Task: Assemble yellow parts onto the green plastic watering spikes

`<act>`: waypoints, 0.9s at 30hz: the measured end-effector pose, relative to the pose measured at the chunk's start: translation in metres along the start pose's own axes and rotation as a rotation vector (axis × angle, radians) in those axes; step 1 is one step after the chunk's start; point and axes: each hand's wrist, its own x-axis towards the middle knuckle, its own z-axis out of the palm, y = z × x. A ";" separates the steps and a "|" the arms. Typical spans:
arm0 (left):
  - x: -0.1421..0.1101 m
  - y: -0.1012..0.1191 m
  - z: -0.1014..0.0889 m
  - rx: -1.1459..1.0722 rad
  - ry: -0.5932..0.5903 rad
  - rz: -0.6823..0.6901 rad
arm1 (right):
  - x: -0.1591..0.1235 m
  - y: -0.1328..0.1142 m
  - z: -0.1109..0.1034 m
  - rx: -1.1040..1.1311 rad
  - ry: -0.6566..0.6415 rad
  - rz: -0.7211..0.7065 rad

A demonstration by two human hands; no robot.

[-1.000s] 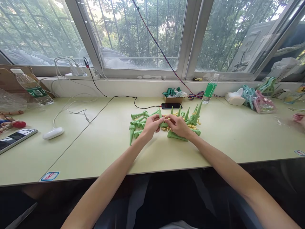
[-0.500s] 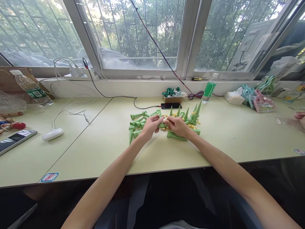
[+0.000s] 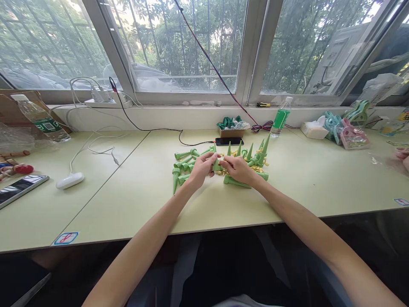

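My left hand [image 3: 202,169] is closed around a green plastic watering spike [image 3: 216,167], held with its tip up. Just to the right, my right hand [image 3: 239,169] makes a pinch at the spike's collar; what its fingertips hold is hidden. Left of my hands lies a group of loose green spikes [image 3: 176,181], some partly covered by the left hand. Several more spikes [image 3: 261,158] stand upright behind and right of my right hand, with small yellow valve pieces [image 3: 257,169] among them. Another green spike [image 3: 236,182] rests flat in front of that hand.
Behind the spikes are a black phone [image 3: 229,141] on a cable and a small cardboard box [image 3: 231,133]. A green-labelled bottle [image 3: 281,117] stands at back right, near a tissue pack [image 3: 315,129] and coloured clips [image 3: 351,134]. Another person's hand [image 3: 403,154] shows at the right edge.
The spike in my left hand has turned or tilted slightly. My right fingertips stay close against it, and the other spikes lie as before.
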 end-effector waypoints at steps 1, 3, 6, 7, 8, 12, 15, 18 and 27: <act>0.000 0.000 0.000 0.003 -0.001 0.004 | 0.000 0.000 0.000 0.004 0.000 0.001; -0.001 0.001 0.000 0.012 0.000 0.016 | 0.000 -0.001 0.000 0.001 0.003 0.003; -0.001 0.000 0.000 0.033 0.008 0.050 | 0.000 -0.001 -0.001 -0.011 0.005 0.009; 0.000 0.000 0.001 0.044 0.010 0.063 | 0.000 -0.001 -0.001 -0.011 0.005 0.014; 0.000 0.000 0.001 0.056 0.013 0.075 | 0.000 -0.002 -0.001 -0.012 0.005 0.019; 0.001 -0.002 0.002 0.105 0.031 0.104 | 0.000 -0.002 -0.001 -0.017 0.013 0.021; 0.001 -0.003 0.002 0.138 0.041 0.114 | 0.000 -0.003 -0.001 -0.013 0.019 0.024; 0.002 -0.004 0.001 0.171 0.039 0.133 | 0.000 -0.004 -0.001 -0.020 0.022 0.042; 0.001 -0.003 0.001 0.201 0.040 0.182 | 0.001 -0.006 -0.003 -0.063 0.042 0.076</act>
